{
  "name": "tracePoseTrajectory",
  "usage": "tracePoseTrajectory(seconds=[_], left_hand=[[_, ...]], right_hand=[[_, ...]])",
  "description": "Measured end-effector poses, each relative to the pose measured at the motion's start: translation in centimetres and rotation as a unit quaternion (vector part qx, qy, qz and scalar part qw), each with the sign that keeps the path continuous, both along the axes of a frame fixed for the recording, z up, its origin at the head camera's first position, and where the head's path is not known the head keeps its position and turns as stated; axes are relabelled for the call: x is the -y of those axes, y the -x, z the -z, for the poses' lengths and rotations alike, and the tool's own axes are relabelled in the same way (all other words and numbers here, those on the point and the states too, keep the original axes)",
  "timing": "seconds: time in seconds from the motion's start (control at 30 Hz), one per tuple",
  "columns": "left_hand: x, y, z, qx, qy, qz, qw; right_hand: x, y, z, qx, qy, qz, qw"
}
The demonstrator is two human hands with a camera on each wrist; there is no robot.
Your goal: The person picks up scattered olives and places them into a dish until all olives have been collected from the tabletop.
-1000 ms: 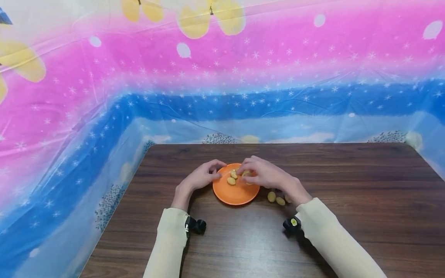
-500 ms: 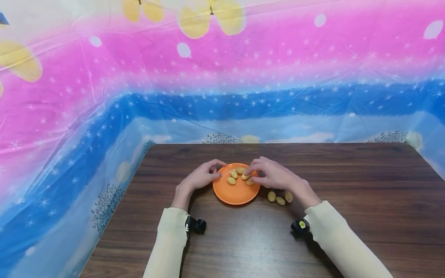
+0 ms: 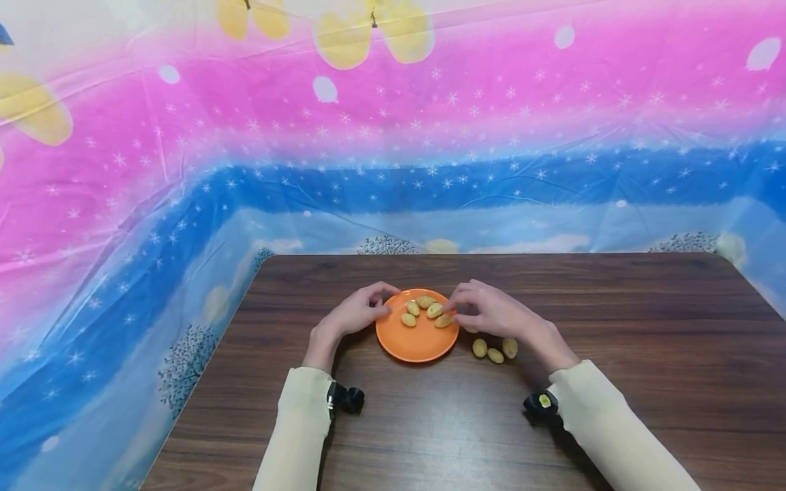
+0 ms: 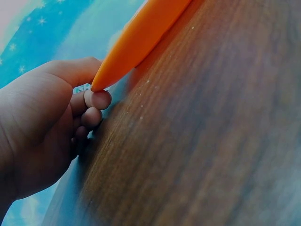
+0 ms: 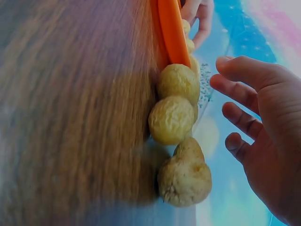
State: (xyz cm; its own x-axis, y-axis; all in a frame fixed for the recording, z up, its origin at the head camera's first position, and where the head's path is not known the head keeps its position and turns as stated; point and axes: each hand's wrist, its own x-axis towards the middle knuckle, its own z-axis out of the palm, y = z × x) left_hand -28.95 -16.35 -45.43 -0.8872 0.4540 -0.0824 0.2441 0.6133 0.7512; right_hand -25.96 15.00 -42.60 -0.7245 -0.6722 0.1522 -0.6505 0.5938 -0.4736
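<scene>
An orange plate (image 3: 414, 346) lies on the table with several small yellow potatoes (image 3: 409, 320) in its far half. My left hand (image 3: 353, 312) pinches the plate's left rim; the left wrist view shows the thumb over the edge and fingertips below it. At the right rim, my right hand (image 3: 494, 311) hovers with fingers parted and nothing between them. Beneath and in front of it several more potatoes (image 3: 479, 348) rest on the table, one partly hidden by the hand. A knobbly potato (image 5: 186, 179) stands nearest in the right wrist view, apart from the fingers.
The dark wood-grain table (image 3: 645, 354) spreads around the plate. A pink and blue patterned cloth (image 3: 430, 150) hangs behind the table and along its left side. Black wrist cameras (image 3: 540, 404) sit by both sleeves.
My right hand has let go of a potato on the plate and drawn back to the right, uncovering the potatoes there. The left hand stays on the rim.
</scene>
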Motion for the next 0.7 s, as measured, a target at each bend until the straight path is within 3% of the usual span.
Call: tracePoseTrajectory(seconds=[0.7], left_hand=[[0.0, 0.0, 0.0, -0.001, 0.006, -0.002, 1.0000]], right_hand=[[-2.6, -0.4, 1.1, 0.030, -0.002, 0.008, 0.9995]])
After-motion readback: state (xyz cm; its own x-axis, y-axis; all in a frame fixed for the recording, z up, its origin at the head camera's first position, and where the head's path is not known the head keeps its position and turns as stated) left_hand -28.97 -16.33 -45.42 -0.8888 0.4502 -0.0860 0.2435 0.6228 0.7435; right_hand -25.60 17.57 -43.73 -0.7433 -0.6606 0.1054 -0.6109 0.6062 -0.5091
